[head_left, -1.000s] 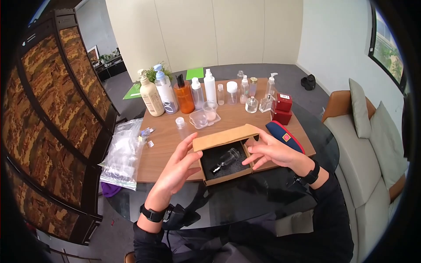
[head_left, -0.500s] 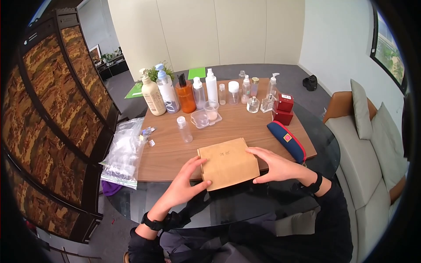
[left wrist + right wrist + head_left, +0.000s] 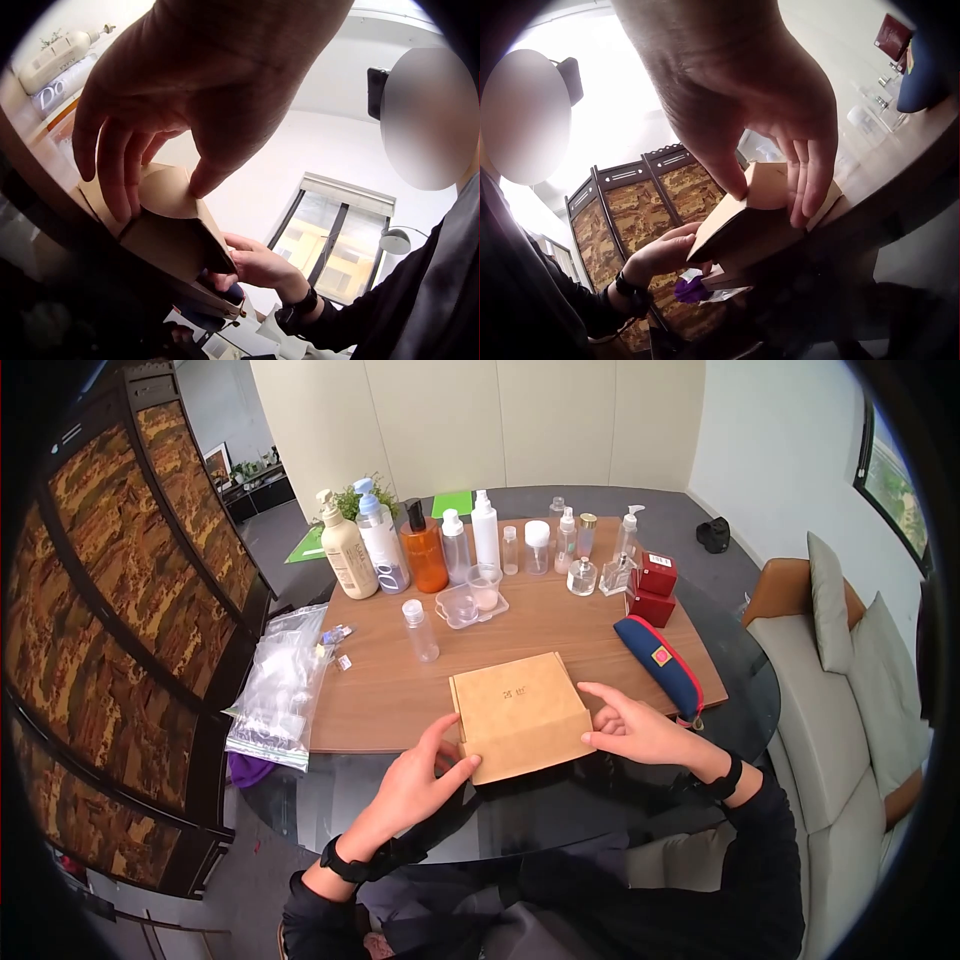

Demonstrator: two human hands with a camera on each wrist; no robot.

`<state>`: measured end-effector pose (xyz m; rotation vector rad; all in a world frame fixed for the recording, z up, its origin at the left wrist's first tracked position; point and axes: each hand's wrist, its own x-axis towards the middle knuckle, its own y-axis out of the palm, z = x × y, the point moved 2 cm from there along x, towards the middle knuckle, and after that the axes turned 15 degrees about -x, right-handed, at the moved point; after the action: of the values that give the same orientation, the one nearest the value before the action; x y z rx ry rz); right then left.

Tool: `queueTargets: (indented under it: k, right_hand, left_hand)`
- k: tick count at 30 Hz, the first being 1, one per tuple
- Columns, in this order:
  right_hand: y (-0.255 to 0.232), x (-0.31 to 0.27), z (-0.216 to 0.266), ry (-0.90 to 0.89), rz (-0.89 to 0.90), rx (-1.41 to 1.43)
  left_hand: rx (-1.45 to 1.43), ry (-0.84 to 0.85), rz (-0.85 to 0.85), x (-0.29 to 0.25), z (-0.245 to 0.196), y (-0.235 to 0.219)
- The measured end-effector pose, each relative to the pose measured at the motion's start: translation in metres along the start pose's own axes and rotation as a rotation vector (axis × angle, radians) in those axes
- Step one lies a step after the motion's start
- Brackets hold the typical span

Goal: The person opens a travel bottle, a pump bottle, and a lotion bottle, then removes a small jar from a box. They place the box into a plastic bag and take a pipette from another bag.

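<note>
Brown wood-grain surface [image 3: 370, 705]. Back: row of bottles [image 3: 485, 532], cream pump bottle [image 3: 348, 558] leftmost, amber bottle [image 3: 425, 558] near it. Mid-left: small clear bottle [image 3: 421, 634], upright; clear plastic tray [image 3: 458, 610] behind. Right: red boxes [image 3: 651, 608], stacked; navy pouch [image 3: 650, 660], red-trimmed. Front edge: cardboard box [image 3: 520, 715]. Left edge: plastic bag [image 3: 275, 695].

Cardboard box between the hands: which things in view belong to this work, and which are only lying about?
In the work, it seems:
- cardboard box
- left hand and right hand, holding its sides

Apparently just lying about:
- navy zip pouch
- red boxes
- orange pump bottle
- clear zip bag
</note>
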<state>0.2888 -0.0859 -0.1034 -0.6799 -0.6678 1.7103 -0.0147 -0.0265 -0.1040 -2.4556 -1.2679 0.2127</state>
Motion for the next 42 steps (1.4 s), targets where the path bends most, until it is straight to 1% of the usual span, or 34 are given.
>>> queueTargets:
  k: [2,4,7,10,13,16,19,22,23,25,26,27,28,29,30,31,32,33,36,40,42]
  right_hand:
    - [-0.004,-0.001,0.005,0.001,0.019,-0.049]
    - [-0.005,-0.002,0.007,-0.005,0.024,-0.036]
    - [-0.009,-0.003,0.017,0.016,0.062,0.039]
    - [-0.009,-0.004,0.017,0.005,0.080,0.084]
    - [-0.002,-0.002,0.007,-0.019,0.088,0.054]
    - [0.006,-0.002,-0.002,-0.025,0.092,-0.017]
    - [0.005,-0.002,0.005,0.016,0.119,-0.060]
    - [-0.002,-0.002,0.016,0.084,0.154,-0.168]
    - [-0.004,0.001,0.019,0.104,0.164,-0.219]
    - [-0.002,0.002,0.018,-0.006,-0.001,-0.365]
    - [-0.002,0.005,0.022,-0.066,-0.084,-0.433]
    - [-0.004,0.005,0.025,0.029,-0.021,-0.461]
    - [-0.003,0.009,0.026,-0.073,-0.099,-0.543]
    - [0.000,0.010,0.021,-0.173,-0.179,-0.621]
    - [0.001,0.011,0.018,-0.271,-0.260,-0.697]
    - [0.002,0.015,0.016,-0.278,-0.199,-0.698]
    - [0.003,0.019,0.016,-0.287,-0.199,-0.710]
    - [0.005,0.022,0.015,-0.292,-0.200,-0.722]
    - [0.012,0.030,0.005,-0.298,-0.255,-0.712]
    - [0.014,0.029,0.003,-0.315,-0.317,-0.704]
    - [0.011,0.025,0.012,-0.255,-0.249,-0.704]
  left_hand:
    - [0.005,-0.011,0.019,0.002,-0.003,-0.002]
    - [-0.008,-0.024,0.030,0.003,-0.006,-0.003]
    - [-0.065,-0.146,0.068,0.005,-0.015,-0.002]
    - [-0.155,-0.211,0.106,0.008,-0.018,-0.003]
    - [-0.131,-0.219,0.113,0.009,-0.013,-0.001]
    - [-0.092,-0.194,0.126,0.009,0.002,0.002]
    - [0.102,-0.132,0.077,0.009,0.007,0.004]
    - [0.315,-0.227,0.114,0.010,-0.011,0.002]
    - [0.314,-0.159,0.099,0.010,-0.010,0.002]
    - [0.316,-0.028,0.057,0.011,-0.003,0.001]
    - [0.402,0.074,0.011,0.011,-0.003,0.001]
    - [0.490,0.174,-0.035,0.012,-0.003,0.002]
    - [0.580,0.275,-0.080,0.012,-0.003,0.003]
    - [0.568,0.245,-0.021,0.015,-0.003,0.002]
    - [0.565,0.238,-0.001,0.017,-0.002,0.002]
    - [0.562,0.233,0.020,0.020,0.000,0.003]
    - [0.557,0.230,0.043,0.023,0.002,0.003]
    - [0.521,0.273,0.020,0.024,0.006,0.002]
    - [0.575,0.355,-0.027,0.029,0.011,0.005]
    - [0.565,0.202,0.038,0.028,0.000,0.006]
    - [0.537,0.293,0.035,0.023,-0.001,0.000]
